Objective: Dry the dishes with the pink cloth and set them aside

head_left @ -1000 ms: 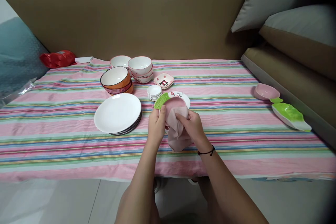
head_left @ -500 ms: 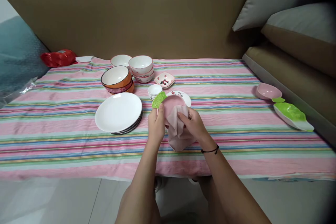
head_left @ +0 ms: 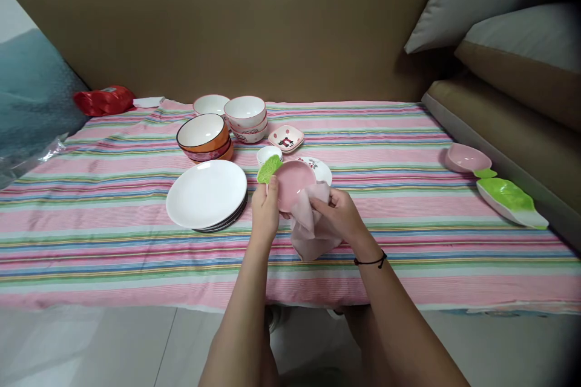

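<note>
Seen from above, 2 bare forearms rise from the bottom centre of the frame to a low table spread with a pink striped cloth [head_left: 408, 133]; going left to right, a crumpled red bag [head_left: 104, 100] lies at the upper left edge of the cloth; right of it stand stacked bowls, an orange stack [head_left: 203, 138] in front and a white patterned stack [head_left: 246, 117] just behind it; below them, in the centre left of the frame, sits a stack of white plates [head_left: 206, 195]; a small square dish with a red pattern [head_left: 285, 137] and a pile of tiny white cups [head_left: 267, 153] sit just above the hands.

At the centre of the frame the left hand [head_left: 265, 208] grips the near left edge of a pink dish with a green leaf handle [head_left: 290, 181], thumb on its inner face and fingers behind, holding it tilted up off the cloth; the leaf points to the upper left; the dish partly covers a small white saucer with red marks [head_left: 320, 168] lying just behind it.

Beside it the right hand [head_left: 341, 217], with a black band on the wrist, is closed around a bunched pale pink rag [head_left: 308, 227], pinching it against the dish's lower right rim; the loose rest of the rag hangs down to the cloth.

Far right, near the table edge, lie another pink dish [head_left: 463, 158] and a green leaf-shaped dish [head_left: 511, 198], close together.
</note>
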`<state>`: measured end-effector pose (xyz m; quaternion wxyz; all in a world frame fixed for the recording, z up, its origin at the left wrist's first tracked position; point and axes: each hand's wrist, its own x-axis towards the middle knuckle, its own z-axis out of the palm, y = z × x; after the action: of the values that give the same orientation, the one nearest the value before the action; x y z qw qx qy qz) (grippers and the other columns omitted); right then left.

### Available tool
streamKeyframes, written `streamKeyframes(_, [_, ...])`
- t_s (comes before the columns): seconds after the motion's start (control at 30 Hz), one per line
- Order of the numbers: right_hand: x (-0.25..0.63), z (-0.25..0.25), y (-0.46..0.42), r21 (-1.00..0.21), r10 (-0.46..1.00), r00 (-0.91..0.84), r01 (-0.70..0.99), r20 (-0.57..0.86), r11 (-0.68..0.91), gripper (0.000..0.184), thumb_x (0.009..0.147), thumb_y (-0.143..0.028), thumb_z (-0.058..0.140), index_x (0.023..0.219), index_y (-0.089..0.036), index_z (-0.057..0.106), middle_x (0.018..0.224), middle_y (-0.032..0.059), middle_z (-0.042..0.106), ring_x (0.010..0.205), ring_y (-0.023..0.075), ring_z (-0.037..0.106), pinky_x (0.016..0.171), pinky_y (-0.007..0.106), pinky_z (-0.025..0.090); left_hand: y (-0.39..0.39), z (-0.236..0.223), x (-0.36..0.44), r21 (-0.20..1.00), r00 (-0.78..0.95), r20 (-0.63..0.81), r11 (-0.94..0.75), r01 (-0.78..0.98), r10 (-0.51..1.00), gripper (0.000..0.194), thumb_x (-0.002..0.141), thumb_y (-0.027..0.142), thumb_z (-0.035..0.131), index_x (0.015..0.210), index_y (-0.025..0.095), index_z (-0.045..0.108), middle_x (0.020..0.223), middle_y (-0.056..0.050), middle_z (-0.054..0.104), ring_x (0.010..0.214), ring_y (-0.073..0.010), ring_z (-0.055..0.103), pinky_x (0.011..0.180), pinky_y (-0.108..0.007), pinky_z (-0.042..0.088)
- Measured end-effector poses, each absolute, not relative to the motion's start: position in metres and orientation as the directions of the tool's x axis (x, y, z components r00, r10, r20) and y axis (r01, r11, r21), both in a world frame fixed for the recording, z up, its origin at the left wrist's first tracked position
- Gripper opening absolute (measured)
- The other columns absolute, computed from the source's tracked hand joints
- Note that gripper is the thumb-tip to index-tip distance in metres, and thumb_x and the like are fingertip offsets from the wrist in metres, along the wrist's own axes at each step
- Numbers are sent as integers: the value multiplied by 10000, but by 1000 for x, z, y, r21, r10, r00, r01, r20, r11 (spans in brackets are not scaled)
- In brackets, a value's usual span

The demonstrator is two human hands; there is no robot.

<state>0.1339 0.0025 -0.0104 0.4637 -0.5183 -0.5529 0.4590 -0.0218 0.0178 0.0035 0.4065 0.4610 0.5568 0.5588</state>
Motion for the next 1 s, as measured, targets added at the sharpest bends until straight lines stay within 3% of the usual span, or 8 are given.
streamKeyframes(0.2, [131,-15,8,-915,977,186,404,102,18,407,670,-490,672,545,-160,469,530,-31,402,530,90,359,468,220,272,10,6,-9,996,-17,-63,64,57,998,437,778,623,522,635,225,411,400,52,451,313,-129,452,325,-241,314])
streamKeyframes(0.37, [137,-13,10,-835,950,215,545,227,76,465,728,-489,629,503,-174,370,489,-45,316,510,80,305,470,230,220,9,6,-13,994,87,-59,50,101,995,441,805,618,478,645,207,467,427,37,486,331,-129,467,333,-251,355])
streamKeyframes(0.6, [147,-16,10,-740,951,25,634,308,223,525,758,-548,603,491,-169,356,470,-45,308,503,77,261,493,239,195,7,5,-27,970,233,-113,57,235,966,485,806,606,486,578,178,502,476,13,487,381,-116,459,321,-227,316])
streamKeyframes(0.8, [143,-9,10,-696,953,-160,653,257,297,508,771,-517,584,467,-162,386,487,-31,349,516,81,279,508,244,184,8,6,-33,979,400,-182,127,162,898,455,792,568,533,606,161,612,533,-33,571,509,-162,531,434,-259,409])
streamKeyframes(0.9, [140,-6,9,-714,965,-92,655,247,246,460,766,-476,592,479,-164,415,496,-32,365,520,83,298,505,238,199,6,5,-33,986,367,-143,98,138,919,432,803,555,529,625,168,601,548,-20,554,576,-166,535,504,-261,428])
streamKeyframes(1.0, [137,-6,9,-771,974,26,616,225,162,414,789,-455,565,520,-171,427,502,-34,381,518,87,314,497,236,215,3,3,-29,990,169,-85,64,125,982,440,810,564,520,613,171,534,581,0,515,568,-128,478,496,-234,386])
